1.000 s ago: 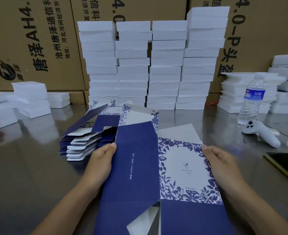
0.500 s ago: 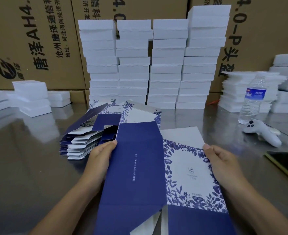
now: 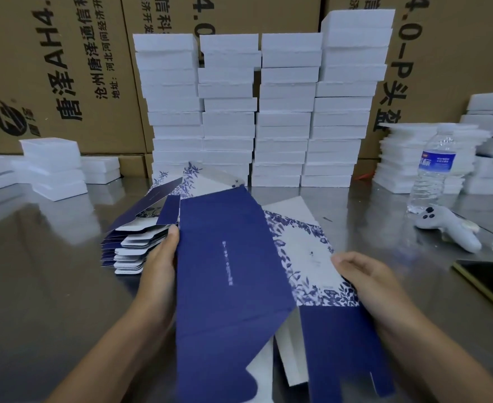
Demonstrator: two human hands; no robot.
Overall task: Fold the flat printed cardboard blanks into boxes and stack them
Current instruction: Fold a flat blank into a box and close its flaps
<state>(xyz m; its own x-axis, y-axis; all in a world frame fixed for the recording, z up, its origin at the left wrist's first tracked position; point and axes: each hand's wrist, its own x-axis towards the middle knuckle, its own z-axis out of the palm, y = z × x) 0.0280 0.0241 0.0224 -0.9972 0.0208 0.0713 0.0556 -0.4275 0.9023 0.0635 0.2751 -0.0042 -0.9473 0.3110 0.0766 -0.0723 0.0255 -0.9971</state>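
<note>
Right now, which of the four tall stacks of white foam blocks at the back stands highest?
The rightmost white foam stack: its top block rises clearly above the tops of the three to its left, which are roughly level.

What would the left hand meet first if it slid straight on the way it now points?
Probably the pile of flat blanks, beyond the left hand gripping the blue blank, though depth is unclear.

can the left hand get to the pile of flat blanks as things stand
Probably yes: the pile of flat blanks sits right beside the left hand with nothing between, though that hand grips the edge of the held blank.
</note>
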